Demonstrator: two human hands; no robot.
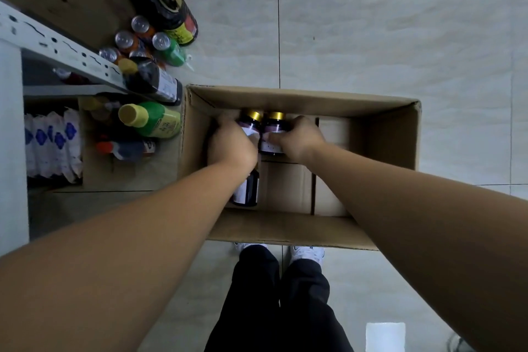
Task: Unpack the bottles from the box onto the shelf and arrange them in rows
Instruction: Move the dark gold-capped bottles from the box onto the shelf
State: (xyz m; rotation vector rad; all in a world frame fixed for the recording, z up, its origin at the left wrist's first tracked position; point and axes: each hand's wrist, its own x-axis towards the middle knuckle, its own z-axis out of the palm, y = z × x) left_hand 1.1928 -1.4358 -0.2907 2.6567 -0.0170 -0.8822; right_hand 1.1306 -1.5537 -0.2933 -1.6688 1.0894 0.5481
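An open cardboard box [394, 140] with inner dividers stands on the floor in front of me. Both arms reach into its far left part. My left hand [231, 144] grips a dark gold-capped bottle [251, 120]. Right beside it, my right hand [297, 137] grips a second dark bottle [273, 126] with a gold cap and a white label. A third dark bottle [248, 188] stands in a nearer cell, partly hidden by my left forearm. The shelf [51, 46] is a grey metal rack at the left.
On the floor left of the box stand large dark sauce bottles [163, 0], a green bottle [151, 120], several cans [128, 40] and a small red-capped bottle [125, 148]. White packets [51, 143] fill the low shelf. My feet [307, 253] are just behind the box. Tiled floor lies to the right.
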